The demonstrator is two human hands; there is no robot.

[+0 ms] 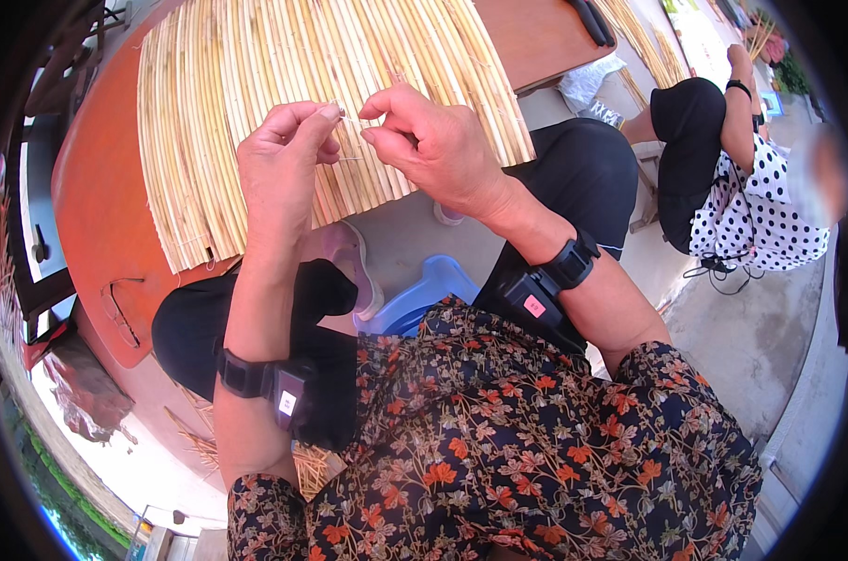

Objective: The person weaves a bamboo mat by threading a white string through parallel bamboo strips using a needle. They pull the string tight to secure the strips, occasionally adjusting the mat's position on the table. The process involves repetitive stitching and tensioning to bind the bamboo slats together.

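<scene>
A mat of pale yellow reed stalks (pixel 228 93), lying side by side, rests on the reddish-brown table in front of me. Over its near part, my left hand (pixel 284 154) pinches a thin white thread (pixel 351 120) between thumb and forefinger. My right hand (pixel 433 145) faces it a short way off, thumb and forefinger curled at the other end of the thread. Another short white strand shows just below the left fingertips. Both hands are above the stalks; whether they touch them I cannot tell.
Eyeglasses (pixel 120 309) lie on the reddish-brown table (pixel 97 206) at left. A blue plastic stool (pixel 433 280) stands below, between my legs. At right sits another person in a polka-dot top (pixel 770 206), near loose stalks (pixel 644 42) and a clear plastic bag (pixel 590 82).
</scene>
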